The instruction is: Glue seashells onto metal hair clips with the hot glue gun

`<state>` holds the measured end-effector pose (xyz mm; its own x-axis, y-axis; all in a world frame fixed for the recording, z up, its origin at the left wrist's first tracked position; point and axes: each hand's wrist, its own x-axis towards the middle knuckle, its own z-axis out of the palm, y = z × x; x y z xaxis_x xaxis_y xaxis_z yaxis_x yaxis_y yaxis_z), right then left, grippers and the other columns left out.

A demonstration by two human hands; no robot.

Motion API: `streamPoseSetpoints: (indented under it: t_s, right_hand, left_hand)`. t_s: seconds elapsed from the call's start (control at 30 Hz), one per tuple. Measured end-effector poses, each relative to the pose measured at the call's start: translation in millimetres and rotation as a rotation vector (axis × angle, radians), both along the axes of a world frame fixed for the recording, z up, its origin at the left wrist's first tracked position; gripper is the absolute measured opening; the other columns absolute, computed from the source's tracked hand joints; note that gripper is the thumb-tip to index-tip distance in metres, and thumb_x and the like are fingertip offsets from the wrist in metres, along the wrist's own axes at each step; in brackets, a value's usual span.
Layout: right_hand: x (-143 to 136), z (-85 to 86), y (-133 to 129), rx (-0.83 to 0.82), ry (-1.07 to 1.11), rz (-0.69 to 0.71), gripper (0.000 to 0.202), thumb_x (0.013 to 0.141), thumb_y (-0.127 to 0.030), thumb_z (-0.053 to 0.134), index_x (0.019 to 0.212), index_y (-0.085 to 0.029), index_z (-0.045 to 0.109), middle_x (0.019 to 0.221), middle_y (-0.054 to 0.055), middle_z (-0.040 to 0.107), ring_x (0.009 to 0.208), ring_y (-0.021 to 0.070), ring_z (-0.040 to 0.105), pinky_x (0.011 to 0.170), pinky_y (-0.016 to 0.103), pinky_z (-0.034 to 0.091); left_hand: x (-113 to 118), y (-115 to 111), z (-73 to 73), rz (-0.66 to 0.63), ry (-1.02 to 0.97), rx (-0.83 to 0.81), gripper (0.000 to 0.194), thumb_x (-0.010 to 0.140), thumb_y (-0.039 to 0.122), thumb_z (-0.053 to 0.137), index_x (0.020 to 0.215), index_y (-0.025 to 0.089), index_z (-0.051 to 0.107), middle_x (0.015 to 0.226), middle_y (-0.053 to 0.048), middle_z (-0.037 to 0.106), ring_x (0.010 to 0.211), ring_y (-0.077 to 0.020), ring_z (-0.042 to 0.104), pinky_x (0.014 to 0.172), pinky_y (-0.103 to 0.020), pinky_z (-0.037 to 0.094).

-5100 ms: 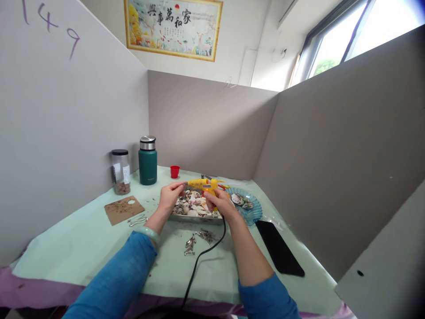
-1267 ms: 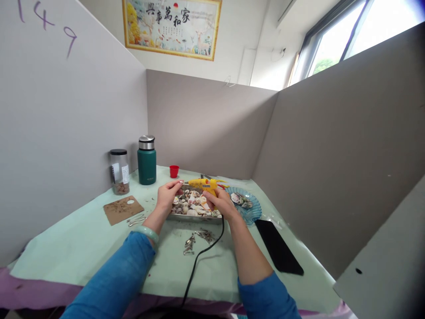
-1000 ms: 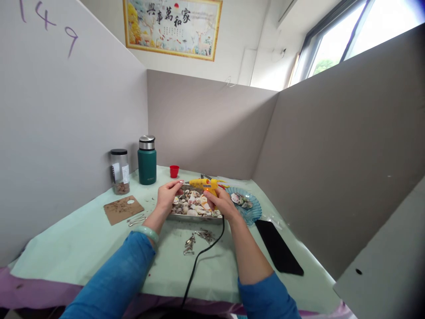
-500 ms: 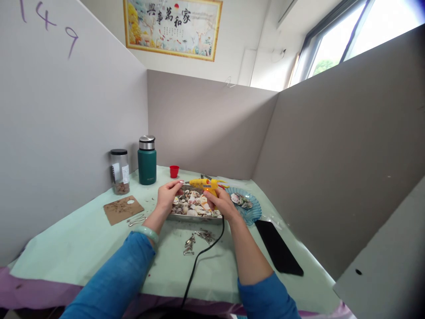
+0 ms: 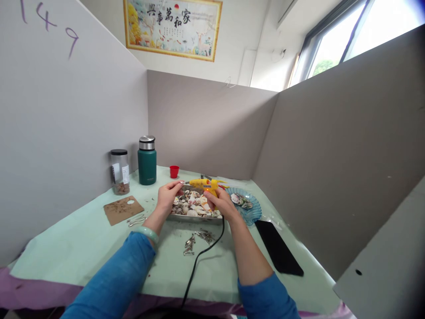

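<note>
At the centre of the frame, gripped the yellow hot-glue gun (image 5: 203,184) by its handle in the right hand (image 5: 220,204), with the nozzle (image 5: 188,182) aimed leftward. Just left of the nozzle, pinched a small, unidentifiable piece (image 5: 182,182) in the left hand (image 5: 168,195). Held the gun above the metal tray (image 5: 194,218) of seashells (image 5: 192,204).

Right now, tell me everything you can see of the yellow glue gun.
The yellow glue gun looks plastic, with a small bluish label on its side and a dark, narrow nozzle. It is roughly level above the metal tray of shells, its handle gripped by the right hand. The nozzle points at the left hand's fingertips; contact there is unclear. A black cord runs below it toward the near table edge.
</note>
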<state>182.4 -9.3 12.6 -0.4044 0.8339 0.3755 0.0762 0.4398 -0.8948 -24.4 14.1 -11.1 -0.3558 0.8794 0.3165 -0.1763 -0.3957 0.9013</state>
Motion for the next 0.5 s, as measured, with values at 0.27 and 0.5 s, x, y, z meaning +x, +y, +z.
streamPoseSetpoints:
  t_s: [0.27, 0.5]
  right_hand:
    - [-0.2, -0.8, -0.2, -0.011, 0.003, 0.013, 0.043, 0.079, -0.056, 0.059, 0.061, -0.018, 0.048, 0.045, -0.003, 0.046, 0.040, 0.0085, 0.040, 0.043, 0.023, 0.030]
    - [-0.4, -1.9, 1.2, -0.003, 0.019, 0.015, 0.043, 0.078, -0.056, 0.059, 0.061, -0.019, 0.047, 0.043, -0.003, 0.045, 0.039, 0.0083, 0.038, 0.042, 0.023, 0.029]
  left_hand:
    - [0.3, -1.9, 1.3, 0.006, 0.014, -0.012, 0.043, 0.058, 0.038, 0.076, 0.090, 0.009, 0.072, 0.059, -0.002, 0.065, 0.053, -0.0116, 0.056, 0.058, -0.025, 0.048]
    - [-0.2, 1.1, -0.5, 0.003, 0.016, -0.009, 0.043, 0.059, 0.039, 0.076, 0.090, 0.010, 0.072, 0.060, -0.002, 0.065, 0.053, -0.0112, 0.056, 0.059, -0.025, 0.048]
